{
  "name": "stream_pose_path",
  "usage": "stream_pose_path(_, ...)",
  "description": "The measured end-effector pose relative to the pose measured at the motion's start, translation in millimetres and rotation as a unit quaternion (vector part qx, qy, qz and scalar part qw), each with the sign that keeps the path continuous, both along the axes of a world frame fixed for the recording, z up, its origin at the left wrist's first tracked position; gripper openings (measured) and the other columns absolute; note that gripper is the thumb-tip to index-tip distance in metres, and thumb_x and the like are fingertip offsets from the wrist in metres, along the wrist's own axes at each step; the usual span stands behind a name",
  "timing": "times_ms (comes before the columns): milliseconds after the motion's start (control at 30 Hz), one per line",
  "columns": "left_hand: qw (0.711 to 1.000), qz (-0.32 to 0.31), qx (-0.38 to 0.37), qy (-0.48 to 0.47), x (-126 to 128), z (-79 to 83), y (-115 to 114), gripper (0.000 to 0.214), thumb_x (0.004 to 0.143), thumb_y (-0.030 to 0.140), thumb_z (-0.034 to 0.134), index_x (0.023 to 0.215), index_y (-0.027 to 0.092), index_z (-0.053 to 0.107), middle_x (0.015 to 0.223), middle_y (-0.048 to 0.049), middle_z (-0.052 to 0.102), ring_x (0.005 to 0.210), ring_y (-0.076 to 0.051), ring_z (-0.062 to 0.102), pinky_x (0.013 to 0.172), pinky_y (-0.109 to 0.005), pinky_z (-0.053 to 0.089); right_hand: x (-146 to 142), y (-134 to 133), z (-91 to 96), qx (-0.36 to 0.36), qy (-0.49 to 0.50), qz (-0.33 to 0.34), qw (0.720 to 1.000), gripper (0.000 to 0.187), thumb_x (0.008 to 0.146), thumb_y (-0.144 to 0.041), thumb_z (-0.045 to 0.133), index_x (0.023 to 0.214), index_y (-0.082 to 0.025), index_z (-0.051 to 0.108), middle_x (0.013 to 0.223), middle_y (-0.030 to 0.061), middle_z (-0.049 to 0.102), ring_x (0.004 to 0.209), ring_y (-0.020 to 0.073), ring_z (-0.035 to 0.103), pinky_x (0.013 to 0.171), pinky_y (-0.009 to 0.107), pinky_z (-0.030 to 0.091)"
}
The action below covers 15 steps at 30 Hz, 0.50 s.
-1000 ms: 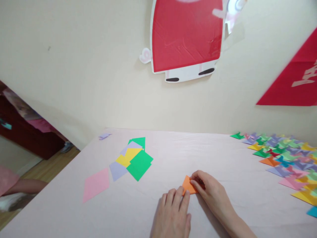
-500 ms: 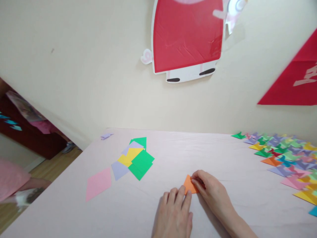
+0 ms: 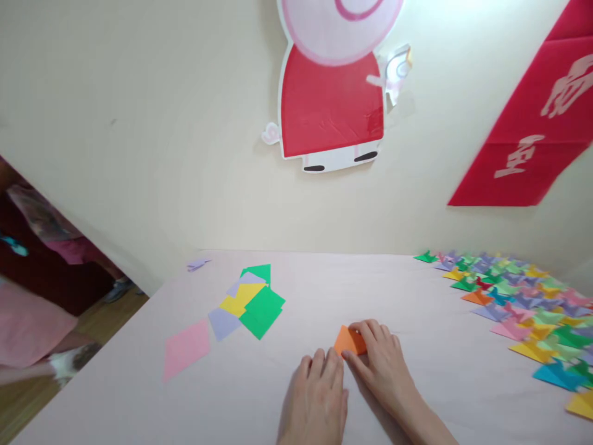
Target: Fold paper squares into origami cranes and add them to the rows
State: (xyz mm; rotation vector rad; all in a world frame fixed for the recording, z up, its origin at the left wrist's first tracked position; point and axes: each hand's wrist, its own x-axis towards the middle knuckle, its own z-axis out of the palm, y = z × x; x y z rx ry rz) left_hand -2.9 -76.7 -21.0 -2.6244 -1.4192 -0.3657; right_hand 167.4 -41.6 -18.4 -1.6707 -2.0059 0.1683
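Observation:
A small folded piece of orange origami paper (image 3: 343, 340) lies flat on the table, between my two hands. My right hand (image 3: 383, 358) grips it from the right, with index finger along the upper edge and thumb at the lower edge; these fingers cover its right part. My left hand (image 3: 317, 392) rests palm down at the lower left, fingers stretched out and fingertips touching the paper's near corner.
Loose paper squares lie left: pink (image 3: 188, 350), lilac (image 3: 223, 324), yellow (image 3: 238, 301) and green (image 3: 262, 312). A small lilac folded piece (image 3: 198, 264) is at the back-left corner. Several rows of folded paper figures (image 3: 523, 303) fill the right. A person (image 3: 32, 321) is beyond the left edge.
My right thumb and index finger have gone from pinching the orange paper's right edge to spanning it. The camera view has tilted up and shifted right.

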Motion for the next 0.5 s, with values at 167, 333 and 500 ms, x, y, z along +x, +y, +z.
stream_pose_path(167, 1.000, 0.027, -0.005, 0.001, -7.5, -2.4, -4.1, 0.039, 0.094, 0.037, 0.054, 0.124, 0.014, 0.063, 0.127, -0.0081, 0.063, 0.112, -0.028, 0.056, 0.092, -0.042, 0.048, 25.3, 1.8, -11.1, -0.004, -0.010, -0.043, 0.999, 0.028, 0.083, -0.030, 0.058, 0.110, -0.026, 0.060, 0.107, 0.0076, 0.064, 0.092, 0.0265, 0.057, 0.076, 0.037, 0.040)
stream_pose_path(333, 0.998, 0.056, -0.020, -0.014, -10.2, -4.8, -10.3, 0.037, 0.094, 0.034, 0.054, 0.125, 0.016, 0.062, 0.131, -0.0084, 0.061, 0.118, -0.029, 0.054, 0.097, -0.046, 0.047, 57.0, 4.6, -20.2, 0.006, 0.000, -0.072, 0.997, 0.029, 0.085, -0.031, 0.050, 0.111, -0.027, 0.064, 0.105, 0.0075, 0.065, 0.091, 0.0262, 0.058, 0.075, 0.036, 0.041)
stream_pose_path(500, 0.996, 0.069, -0.016, -0.049, -13.2, -14.3, -15.5, 0.039, 0.094, 0.024, 0.049, 0.131, 0.016, 0.055, 0.137, -0.0097, 0.056, 0.123, -0.029, 0.052, 0.100, -0.047, 0.045, 68.0, 9.6, -21.0, -0.019, 0.059, -0.043, 0.997, 0.029, 0.086, -0.026, 0.043, 0.100, -0.025, 0.069, 0.099, 0.0067, 0.067, 0.092, 0.0245, 0.059, 0.081, 0.037, 0.043)
